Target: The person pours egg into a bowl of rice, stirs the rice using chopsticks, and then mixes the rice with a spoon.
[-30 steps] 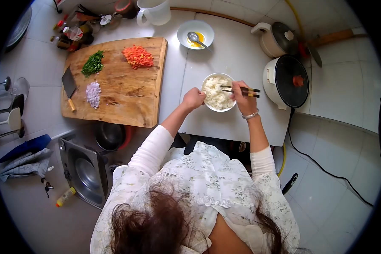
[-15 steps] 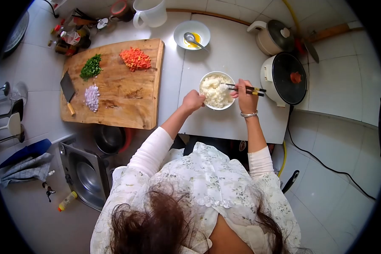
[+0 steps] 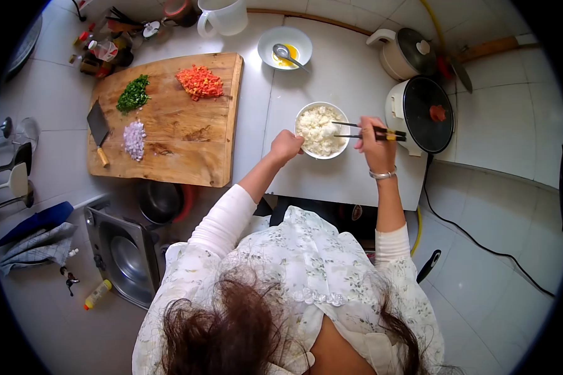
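Note:
A white bowl [image 3: 323, 156] full of cooked rice [image 3: 319, 130] stands on the white counter. My left hand [image 3: 286, 145] is closed on the bowl's left rim. To the right of the bowl, my right hand [image 3: 374, 139] grips a pair of dark chopsticks [image 3: 391, 134]. Their tips are slightly apart and reach over the right part of the rice; whether they touch it I cannot tell. Beyond the rice sits a pale bowl [image 3: 268, 37] with yellow beaten egg [image 3: 286, 56] and a metal spoon [image 3: 281, 51].
Left is a wooden cutting board [image 3: 187, 147] bearing a cleaver [image 3: 98, 125], chopped greens [image 3: 133, 94], diced red vegetable [image 3: 200, 82] and chopped onion [image 3: 134, 140]. A rice cooker [image 3: 426, 115] and a small pot [image 3: 399, 53] stand right. A steel sink [image 3: 128, 256] lies lower left.
My right hand has moved right with the chopsticks, drawing their tips back toward the bowl's right side. My left hand stays at the rim.

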The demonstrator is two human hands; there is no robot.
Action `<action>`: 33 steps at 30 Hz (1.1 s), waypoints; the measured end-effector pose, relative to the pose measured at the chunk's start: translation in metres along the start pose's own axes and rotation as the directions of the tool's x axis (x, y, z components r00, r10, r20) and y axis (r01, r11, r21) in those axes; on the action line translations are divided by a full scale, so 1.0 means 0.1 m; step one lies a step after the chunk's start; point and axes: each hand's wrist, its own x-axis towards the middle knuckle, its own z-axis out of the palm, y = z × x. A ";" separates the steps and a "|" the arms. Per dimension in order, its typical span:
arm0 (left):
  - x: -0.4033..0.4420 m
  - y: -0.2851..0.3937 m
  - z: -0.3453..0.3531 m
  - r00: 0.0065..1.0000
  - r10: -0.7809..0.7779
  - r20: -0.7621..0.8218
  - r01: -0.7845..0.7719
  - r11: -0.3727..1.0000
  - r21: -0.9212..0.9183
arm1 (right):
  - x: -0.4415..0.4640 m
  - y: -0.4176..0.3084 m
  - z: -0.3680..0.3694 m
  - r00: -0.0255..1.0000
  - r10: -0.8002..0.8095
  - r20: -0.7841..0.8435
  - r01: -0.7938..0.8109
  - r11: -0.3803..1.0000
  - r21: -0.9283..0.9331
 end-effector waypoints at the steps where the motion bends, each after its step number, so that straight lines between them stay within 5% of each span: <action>1: 0.00 0.01 -0.02 1.000 -0.008 0.000 0.008 1.000 -0.006 | -0.02 0.00 -0.01 0.999 0.044 -0.013 -0.044 0.999 -0.002; 4: 0.05 -0.04 -0.01 0.999 0.028 0.020 -0.028 0.999 0.016 | -0.08 0.18 0.10 0.978 0.192 -0.083 -0.198 0.978 -0.072; 7: 0.01 0.01 -0.02 0.998 0.062 0.003 -0.062 0.996 0.057 | -0.04 0.62 0.40 0.970 0.187 -0.156 -0.146 0.959 0.241; 13: 0.08 -0.07 0.02 0.997 0.069 -0.026 -0.066 0.994 0.084 | -0.03 0.66 0.27 0.955 0.186 -0.231 -0.074 0.904 0.421; 20: 0.06 -0.05 0.00 0.998 0.050 0.026 -0.051 0.998 0.043 | 0.05 0.40 0.44 0.992 0.122 -0.018 -0.109 0.937 0.332; 24: 0.10 -0.07 0.01 0.999 -0.020 0.034 0.021 0.999 -0.033 | 0.18 0.52 0.52 0.999 -0.023 0.041 0.026 0.997 -0.070; 27: 0.00 -0.02 -0.01 1.000 -0.026 0.017 0.027 0.998 -0.059 | 0.17 0.41 0.31 0.999 -0.015 0.035 0.021 0.986 -0.164; 33: 0.15 -0.14 0.06 0.999 0.039 0.026 -0.038 0.999 -0.039 | 0.11 0.21 0.48 0.998 -0.003 0.064 0.006 0.999 -0.051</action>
